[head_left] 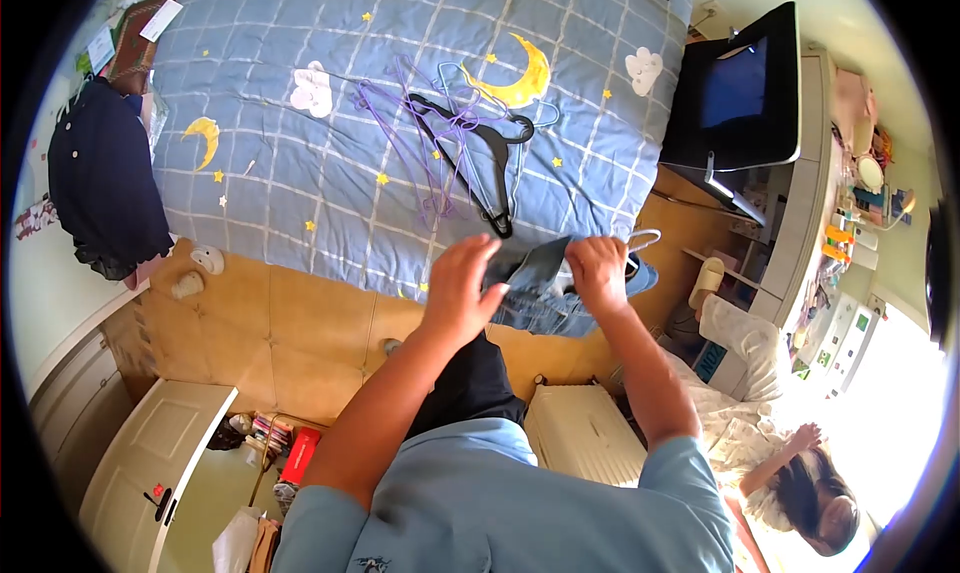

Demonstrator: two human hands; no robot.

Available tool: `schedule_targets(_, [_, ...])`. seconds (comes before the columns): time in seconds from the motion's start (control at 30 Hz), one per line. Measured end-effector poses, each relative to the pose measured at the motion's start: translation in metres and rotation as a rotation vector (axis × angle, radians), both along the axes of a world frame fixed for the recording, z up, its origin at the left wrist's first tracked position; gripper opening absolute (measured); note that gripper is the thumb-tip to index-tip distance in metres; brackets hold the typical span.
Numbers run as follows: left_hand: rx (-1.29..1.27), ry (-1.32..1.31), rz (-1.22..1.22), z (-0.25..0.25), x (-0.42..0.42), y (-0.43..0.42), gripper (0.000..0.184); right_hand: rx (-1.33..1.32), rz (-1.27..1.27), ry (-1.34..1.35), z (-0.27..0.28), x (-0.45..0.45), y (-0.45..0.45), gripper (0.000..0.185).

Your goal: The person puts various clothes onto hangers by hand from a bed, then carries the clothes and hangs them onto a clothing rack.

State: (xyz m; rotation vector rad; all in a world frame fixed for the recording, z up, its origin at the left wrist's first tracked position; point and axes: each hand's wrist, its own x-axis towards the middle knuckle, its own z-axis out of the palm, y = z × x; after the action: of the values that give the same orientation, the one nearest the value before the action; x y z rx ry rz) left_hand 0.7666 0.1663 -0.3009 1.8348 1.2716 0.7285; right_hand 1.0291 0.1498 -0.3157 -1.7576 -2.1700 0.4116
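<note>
Clock directions read from the garment, 12 being the top of view.

Faded blue denim garment (548,315) bunched at the near edge of the bed, in front of the wearer's body; whether the cloth rests on the bed, cannot tell. Right hand (600,273), at 2 o'clock, fingers curled closed on the denim's upper edge. Pale hanger hook (648,237) pokes out just beyond that hand. Left hand (460,285), at 9 o'clock, open, thumb and fingers apart, beside the denim; contact unclear.

Blue-grey bedspread with white checks, yellow moons and clouds (330,173) spreads from 9 to 1 o'clock. On it at 11 o'clock: black hanger with broad shoulders (500,156), overlapped by a tangle of thin purple hangers (460,121); light-blue hanger (447,70) among them.

Dark navy garment (105,178) far off at 10 o'clock. Cream ribbed suitcase (583,433) near 6 o'clock. Another person in pale clothing (745,403) at 4 o'clock, well apart from the denim
</note>
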Motion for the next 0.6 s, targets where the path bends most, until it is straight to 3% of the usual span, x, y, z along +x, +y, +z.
schedule_targets(0.1, [0.109, 0.116, -0.149, 0.031, 0.012, -0.012, 0.053, 0.0, 0.071, 0.043, 0.061, -0.038, -0.029, 0.012])
schedule_targets(0.13, [-0.149, 0.141, -0.284, 0.035, 0.009, -0.018, 0.037, 0.001, 0.088, 0.062, 0.075, -0.05, -0.037, 0.012])
schedule_targets(0.2, [-0.234, 0.01, -0.199, 0.042, -0.006, -0.041, 0.023, -0.001, 0.127, 0.086, 0.097, -0.07, -0.049, 0.012])
schedule_targets(0.4, [-0.088, -0.151, -0.102, 0.096, -0.106, -0.083, 0.02, 0.138, 0.289, 0.097, 0.172, -0.157, -0.062, 0.011])
schedule_targets(0.53, [-0.048, -0.124, 0.015, 0.177, -0.188, -0.118, 0.026, 0.249, 0.405, 0.101, 0.228, -0.243, -0.075, 0.013])
schedule_targets(0.6, [0.019, -0.088, 0.09, 0.194, -0.233, -0.136, 0.026, 0.304, 0.478, 0.118, 0.25, -0.289, -0.081, 0.014])
